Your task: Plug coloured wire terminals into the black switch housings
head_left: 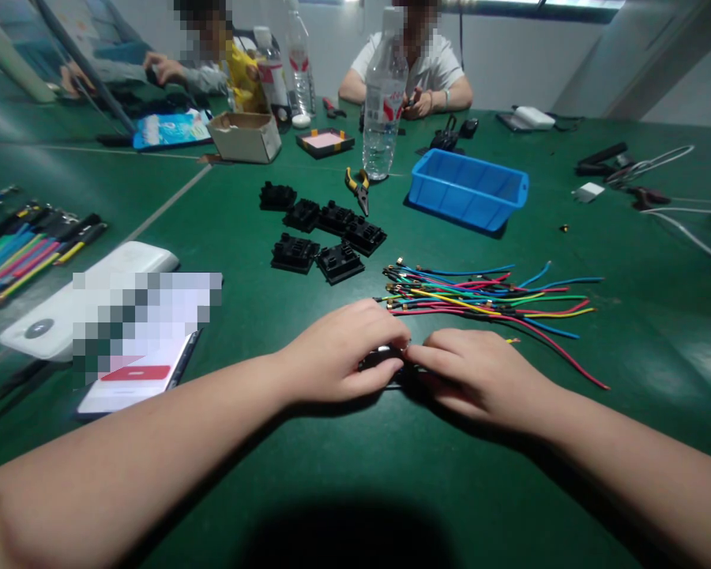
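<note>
Most of the head view is filled by a green tabletop (308, 482), with a pale wall (509, 63) seen behind it. Near the middle of the frame, a small black part (373, 361) is pinched between the thumb and fingers of the left hand (349, 344). It is mostly hidden by the fingers. Its right end is met by the bent fingers of the right hand (479, 363), but whether it is gripped by them too cannot be told.

Just above the right hand, a bunch of thin wires (462, 296) is spread out, in red, blue, green and yellow. Six black blocks (339, 261) are grouped above the left hand, near the center of the frame. Pliers (360, 190) with yellow and black handles are laid just beyond them, close to a clear bottle (384, 118). To the right of the bottle, a blue bin (459, 201) is seen.

At the left of the frame, a phone (133, 389) and a white power bank (53, 320) are placed side by side, and more colored wires (41, 245) are piled past them. At the top, a small cardboard box (254, 141) is seen, and two people are seated: one in a white shirt (450, 69), one with a gray sleeve (207, 79).
</note>
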The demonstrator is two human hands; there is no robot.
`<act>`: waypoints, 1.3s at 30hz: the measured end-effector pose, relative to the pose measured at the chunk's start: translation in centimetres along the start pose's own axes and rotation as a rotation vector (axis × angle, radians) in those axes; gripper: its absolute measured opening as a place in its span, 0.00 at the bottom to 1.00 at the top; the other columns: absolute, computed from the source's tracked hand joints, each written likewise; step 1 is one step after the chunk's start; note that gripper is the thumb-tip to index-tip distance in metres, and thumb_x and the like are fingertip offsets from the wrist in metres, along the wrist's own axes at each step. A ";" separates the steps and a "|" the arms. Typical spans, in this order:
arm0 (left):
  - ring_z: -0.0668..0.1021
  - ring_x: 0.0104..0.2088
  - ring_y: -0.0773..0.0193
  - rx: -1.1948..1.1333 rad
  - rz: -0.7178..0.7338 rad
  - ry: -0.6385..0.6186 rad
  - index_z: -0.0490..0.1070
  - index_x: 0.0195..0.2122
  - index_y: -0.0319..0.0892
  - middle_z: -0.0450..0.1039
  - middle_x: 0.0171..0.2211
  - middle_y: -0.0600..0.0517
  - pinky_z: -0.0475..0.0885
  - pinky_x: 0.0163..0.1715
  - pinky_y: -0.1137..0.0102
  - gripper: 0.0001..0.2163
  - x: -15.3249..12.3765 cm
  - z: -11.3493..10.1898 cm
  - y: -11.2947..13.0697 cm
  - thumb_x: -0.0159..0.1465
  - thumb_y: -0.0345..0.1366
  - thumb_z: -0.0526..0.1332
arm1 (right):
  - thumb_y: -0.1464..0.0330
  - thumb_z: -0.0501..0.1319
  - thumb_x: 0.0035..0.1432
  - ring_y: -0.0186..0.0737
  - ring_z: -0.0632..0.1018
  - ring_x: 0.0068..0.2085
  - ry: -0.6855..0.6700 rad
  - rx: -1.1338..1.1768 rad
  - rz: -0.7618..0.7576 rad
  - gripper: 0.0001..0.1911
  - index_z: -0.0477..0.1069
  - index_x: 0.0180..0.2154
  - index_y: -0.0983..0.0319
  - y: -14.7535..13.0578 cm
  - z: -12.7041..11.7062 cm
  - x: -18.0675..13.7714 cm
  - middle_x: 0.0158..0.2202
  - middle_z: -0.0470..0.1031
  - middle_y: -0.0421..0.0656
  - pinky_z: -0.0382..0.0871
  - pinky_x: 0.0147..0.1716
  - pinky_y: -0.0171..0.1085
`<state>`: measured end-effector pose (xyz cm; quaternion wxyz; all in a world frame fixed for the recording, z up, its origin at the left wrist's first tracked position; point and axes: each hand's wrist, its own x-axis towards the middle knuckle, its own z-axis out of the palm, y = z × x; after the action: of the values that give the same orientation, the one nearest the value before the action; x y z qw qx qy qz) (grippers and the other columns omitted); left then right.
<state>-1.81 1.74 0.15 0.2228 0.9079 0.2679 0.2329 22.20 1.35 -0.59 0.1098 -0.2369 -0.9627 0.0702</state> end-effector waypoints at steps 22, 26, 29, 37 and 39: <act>0.71 0.40 0.61 -0.015 -0.060 -0.018 0.68 0.42 0.37 0.72 0.39 0.48 0.68 0.43 0.67 0.07 0.0 0.0 0.0 0.65 0.33 0.58 | 0.69 0.55 0.62 0.39 0.73 0.32 0.051 0.063 0.004 0.17 0.64 0.52 0.63 0.2 0.2 -0.1 0.34 0.74 0.43 0.59 0.30 0.35; 0.71 0.41 0.60 0.016 -0.085 -0.014 0.67 0.44 0.38 0.72 0.41 0.47 0.68 0.43 0.66 0.12 -0.1 0.1 -0.2 0.64 0.40 0.61 | 0.68 0.58 0.60 0.36 0.73 0.30 0.115 0.124 0.054 0.14 0.65 0.48 0.62 0.1 0.2 0.0 0.33 0.75 0.40 0.60 0.30 0.34; 0.72 0.43 0.59 0.033 -0.132 -0.018 0.66 0.47 0.38 0.71 0.43 0.47 0.68 0.43 0.65 0.18 -0.1 0.3 -0.4 0.62 0.44 0.64 | 0.65 0.58 0.60 0.36 0.72 0.29 0.133 0.127 0.065 0.13 0.67 0.47 0.62 -0.1 0.1 0.2 0.31 0.75 0.40 0.60 0.29 0.35; 0.73 0.44 0.59 0.026 -0.111 -0.048 0.66 0.48 0.38 0.72 0.44 0.47 0.69 0.45 0.65 0.19 0.0 0.5 -0.6 0.62 0.44 0.64 | 0.68 0.54 0.63 0.39 0.72 0.31 0.193 0.031 -0.020 0.14 0.68 0.50 0.64 0.1 0.1 -0.1 0.35 0.75 0.46 0.60 0.28 0.36; 0.74 0.44 0.59 0.022 -0.109 -0.049 0.66 0.48 0.39 0.73 0.44 0.47 0.69 0.44 0.66 0.18 0.0 0.4 -0.5 0.62 0.43 0.64 | 0.68 0.54 0.64 0.40 0.74 0.33 0.185 0.009 -0.042 0.14 0.69 0.50 0.63 0.1 0.1 -0.2 0.38 0.76 0.47 0.61 0.30 0.36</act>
<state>-1.76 2.02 -0.48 0.2315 0.8998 0.3140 0.1951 22.37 1.36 -0.74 0.2009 -0.2217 -0.9529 0.0498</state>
